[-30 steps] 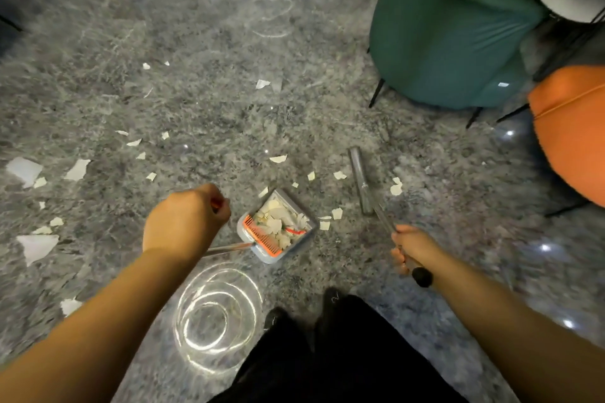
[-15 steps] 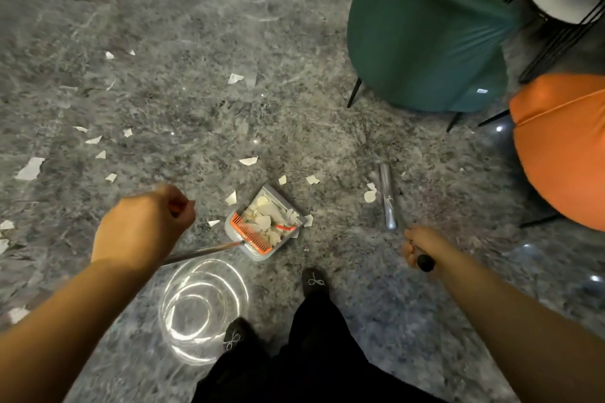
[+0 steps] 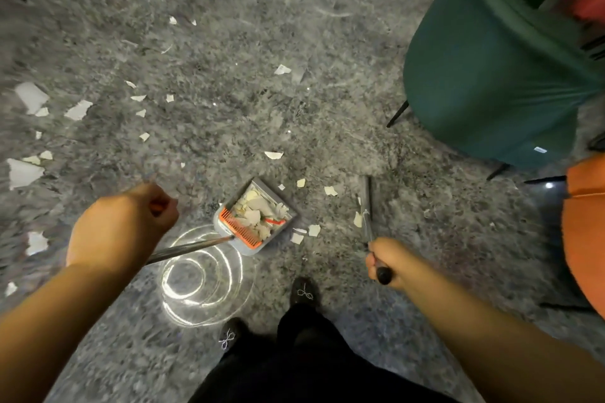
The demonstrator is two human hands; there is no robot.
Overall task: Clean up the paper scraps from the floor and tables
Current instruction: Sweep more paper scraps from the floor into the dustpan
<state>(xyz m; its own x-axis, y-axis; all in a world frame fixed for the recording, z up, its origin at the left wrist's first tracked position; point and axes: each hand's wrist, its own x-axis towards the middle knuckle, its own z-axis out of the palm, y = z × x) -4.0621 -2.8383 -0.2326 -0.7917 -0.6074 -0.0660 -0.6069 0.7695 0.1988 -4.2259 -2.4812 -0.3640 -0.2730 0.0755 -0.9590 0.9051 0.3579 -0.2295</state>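
Left hand (image 3: 122,229): fist closed round the long handle of the dustpan (image 3: 255,217), which sits on the floor (image 3: 229,42) near the feet, part full.
Right hand (image 3: 388,258): gripping the broom (image 3: 368,206) handle, head just right of the pan.
Paper scraps (image 3: 306,234): a few beside the pan's right edge; many more scattered far left.
Risk: tilting the loaded pan could spill scraps; a hard sweep may flick light pieces under the green chair (image 3: 491,75).

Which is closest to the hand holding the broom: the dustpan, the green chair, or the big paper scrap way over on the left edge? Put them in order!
From the right hand:
1. Dustpan, just to its left.
2. Green chair, up and to the right.
3. Big scrap, far across at the left edge.
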